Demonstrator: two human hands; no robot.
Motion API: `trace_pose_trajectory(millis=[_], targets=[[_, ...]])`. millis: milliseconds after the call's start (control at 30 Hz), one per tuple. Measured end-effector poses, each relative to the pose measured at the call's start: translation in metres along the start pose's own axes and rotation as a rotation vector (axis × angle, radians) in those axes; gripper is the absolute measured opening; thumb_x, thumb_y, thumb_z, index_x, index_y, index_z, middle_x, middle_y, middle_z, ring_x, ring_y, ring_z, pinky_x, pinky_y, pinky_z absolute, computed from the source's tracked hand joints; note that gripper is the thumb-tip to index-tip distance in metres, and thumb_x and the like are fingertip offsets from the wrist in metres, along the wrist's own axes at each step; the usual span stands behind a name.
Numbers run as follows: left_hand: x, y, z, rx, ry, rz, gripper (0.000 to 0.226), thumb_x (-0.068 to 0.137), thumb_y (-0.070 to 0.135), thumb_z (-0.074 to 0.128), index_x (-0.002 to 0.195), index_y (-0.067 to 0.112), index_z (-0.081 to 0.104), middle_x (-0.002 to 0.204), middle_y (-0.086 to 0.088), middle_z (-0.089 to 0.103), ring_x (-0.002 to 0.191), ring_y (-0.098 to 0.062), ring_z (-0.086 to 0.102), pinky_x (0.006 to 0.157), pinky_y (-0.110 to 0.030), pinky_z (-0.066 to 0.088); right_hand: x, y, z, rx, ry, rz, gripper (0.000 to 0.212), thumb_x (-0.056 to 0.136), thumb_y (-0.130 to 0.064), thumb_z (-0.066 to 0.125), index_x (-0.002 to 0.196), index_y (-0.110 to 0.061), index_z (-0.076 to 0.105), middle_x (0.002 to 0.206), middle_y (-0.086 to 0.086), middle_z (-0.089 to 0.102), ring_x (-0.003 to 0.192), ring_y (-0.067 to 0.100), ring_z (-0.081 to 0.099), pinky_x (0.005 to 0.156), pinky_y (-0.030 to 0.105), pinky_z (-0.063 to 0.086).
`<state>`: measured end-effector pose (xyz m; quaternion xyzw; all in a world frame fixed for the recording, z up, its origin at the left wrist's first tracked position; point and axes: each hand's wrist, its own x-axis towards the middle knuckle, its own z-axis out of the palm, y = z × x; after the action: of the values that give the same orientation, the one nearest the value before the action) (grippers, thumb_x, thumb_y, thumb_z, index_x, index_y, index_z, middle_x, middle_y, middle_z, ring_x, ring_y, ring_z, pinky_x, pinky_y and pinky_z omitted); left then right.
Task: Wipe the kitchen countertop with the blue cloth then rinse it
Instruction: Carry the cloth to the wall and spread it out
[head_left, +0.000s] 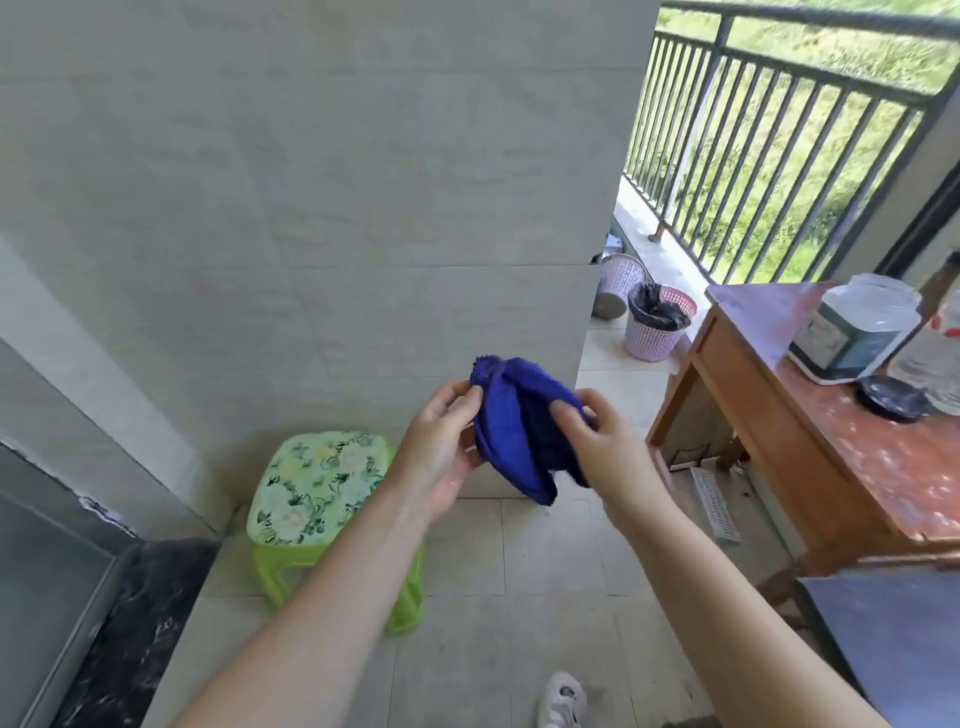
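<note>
The blue cloth (519, 426) hangs bunched in the air in front of me, above the tiled floor. My left hand (441, 447) pinches its upper left edge between thumb and fingers. My right hand (587, 431) grips the cloth's right side, fingers curled into the fabric. The lower end of the cloth droops between both hands. No countertop or sink shows near the cloth.
A green stool with a floral seat (322, 483) stands by the tiled wall (311, 182). A wooden table (831, 441) at right carries a clear jar (857, 327) and a dark lid (891, 397). Pink baskets (657, 327) sit near the balcony railing (779, 130). My shoe (563, 699) is below.
</note>
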<state>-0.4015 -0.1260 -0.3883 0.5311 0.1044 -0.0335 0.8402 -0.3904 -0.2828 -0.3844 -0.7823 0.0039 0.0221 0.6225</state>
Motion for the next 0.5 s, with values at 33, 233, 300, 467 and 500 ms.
trace_pose_trajectory(millis=[33,233,300,467,500], targets=[[0.014,0.005,-0.002,-0.01,0.04,0.013,0.015,0.096,0.015,0.045,0.096,0.013,0.059,0.08,-0.002,0.069,0.068,-0.014,0.063,0.058,-0.024,0.049,0.019,0.0,-0.006,0.124,0.025,0.053,0.013,0.092,-0.022,0.053,0.087,-0.011,0.057,0.087,0.019,0.062,0.072,0.021,0.056,0.059,0.031,0.048],[0.095,0.05,0.003,-0.175,0.13,0.018,0.036,0.092,0.019,0.043,0.117,0.0,0.06,0.117,-0.017,0.065,0.106,-0.025,0.063,0.096,-0.038,0.046,0.13,-0.011,-0.037,0.338,0.054,0.141,0.012,0.092,-0.023,0.055,0.083,-0.017,0.058,0.084,0.005,0.058,0.075,0.015,0.054,0.064,0.031,0.046],[0.118,0.067,0.016,-0.23,0.082,0.063,0.039,0.092,0.02,0.038,0.116,-0.002,0.06,0.117,-0.017,0.065,0.11,-0.026,0.061,0.095,-0.037,0.046,0.166,-0.018,-0.043,0.256,0.068,0.058,0.011,0.093,-0.024,0.054,0.088,-0.015,0.058,0.086,0.005,0.059,0.077,0.015,0.054,0.068,0.03,0.045],[0.169,0.097,0.044,-0.322,0.043,0.114,0.026,0.092,0.023,0.039,0.102,0.005,0.055,0.1,-0.014,0.058,0.099,-0.029,0.056,0.083,-0.034,0.046,0.237,-0.016,-0.047,-0.531,-0.185,-0.035,0.024,0.094,-0.037,0.048,0.091,-0.014,0.055,0.075,0.0,0.053,0.058,0.008,0.043,0.049,0.022,0.031],[0.178,0.101,0.049,-0.314,0.049,0.087,0.022,0.093,0.023,0.043,0.099,0.006,0.055,0.094,-0.011,0.058,0.094,-0.026,0.056,0.082,-0.033,0.045,0.247,-0.015,-0.046,-0.692,-0.286,-0.02,0.026,0.094,-0.04,0.047,0.089,-0.015,0.055,0.07,-0.003,0.051,0.056,0.008,0.041,0.048,0.021,0.029]])
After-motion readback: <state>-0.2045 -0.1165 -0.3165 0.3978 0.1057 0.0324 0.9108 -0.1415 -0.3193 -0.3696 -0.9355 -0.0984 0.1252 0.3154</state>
